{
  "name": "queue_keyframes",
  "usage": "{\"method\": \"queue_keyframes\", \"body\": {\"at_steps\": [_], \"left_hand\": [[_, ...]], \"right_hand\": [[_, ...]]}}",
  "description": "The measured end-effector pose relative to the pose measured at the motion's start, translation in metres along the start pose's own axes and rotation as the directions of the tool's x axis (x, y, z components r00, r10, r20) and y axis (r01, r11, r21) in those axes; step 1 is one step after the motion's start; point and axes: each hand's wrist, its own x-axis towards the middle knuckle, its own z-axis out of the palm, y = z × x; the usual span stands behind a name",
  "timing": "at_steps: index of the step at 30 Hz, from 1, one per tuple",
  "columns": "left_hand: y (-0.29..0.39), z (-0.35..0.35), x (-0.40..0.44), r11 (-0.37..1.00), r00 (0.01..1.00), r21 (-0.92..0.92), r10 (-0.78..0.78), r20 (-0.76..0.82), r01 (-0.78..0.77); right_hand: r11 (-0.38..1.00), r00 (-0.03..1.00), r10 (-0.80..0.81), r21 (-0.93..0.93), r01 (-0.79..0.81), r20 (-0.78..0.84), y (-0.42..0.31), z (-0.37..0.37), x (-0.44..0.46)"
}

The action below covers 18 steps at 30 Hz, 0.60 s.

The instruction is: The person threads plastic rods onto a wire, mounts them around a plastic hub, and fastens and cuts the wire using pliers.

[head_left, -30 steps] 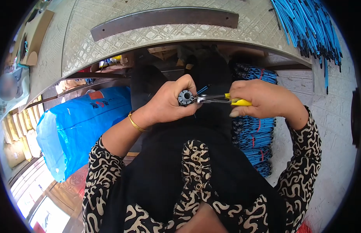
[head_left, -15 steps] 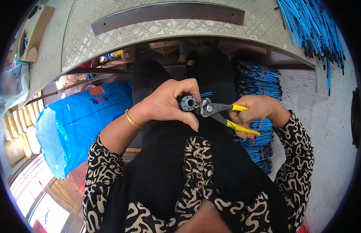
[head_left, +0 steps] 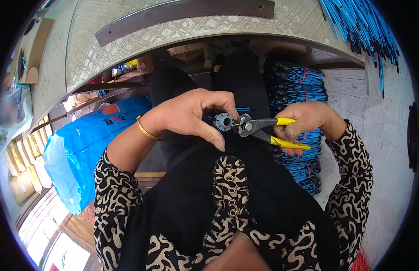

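My left hand [head_left: 191, 115] is closed around a grey, round plastic piece [head_left: 224, 121] with a hole in its middle and slots around its rim. Thin blue wires [head_left: 245, 109] with dark ends stick out just beyond my fingers. In my right hand [head_left: 308, 119] is a pair of end-cutting pliers [head_left: 259, 125] with yellow handles, which are spread apart. The pliers' jaws meet a thin metal wire beside the grey piece, near my left fingertips. Whether they grip it I cannot tell. My left palm hides the rest of the piece.
A patterned table [head_left: 191, 29] spans the front, with a dark metal strip [head_left: 187, 18] and a bunch of blue wires [head_left: 360, 31] on it. Stacked wire bundles [head_left: 304, 97] stand at my right. A big blue bag [head_left: 90, 144] lies at my left.
The pliers and the grey piece have shifted slightly to the right in view. The pliers' handles look a little closer together. Both hands keep their hold.
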Motion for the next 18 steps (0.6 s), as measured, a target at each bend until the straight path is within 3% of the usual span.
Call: {"method": "queue_keyframes", "body": {"at_steps": [4,13,18], "left_hand": [[0.006,-0.003,0.004,0.997,0.997,-0.035,-0.071,0.023,0.072],[0.010,-0.022,0.014,0.987,0.988,0.148,0.034,0.152,-0.057],[0.021,-0.028,0.015,0.972,0.981,0.235,-0.053,0.184,0.008]], "right_hand": [[1.000,1.000,-0.024,0.002,0.024,-0.011,0.002,-0.001,-0.004],[1.000,0.998,-0.023,-0.002,0.023,-0.060,-0.003,0.000,-0.007],[1.000,0.998,-0.021,-0.019,0.020,-0.062,-0.006,0.000,-0.007]]}}
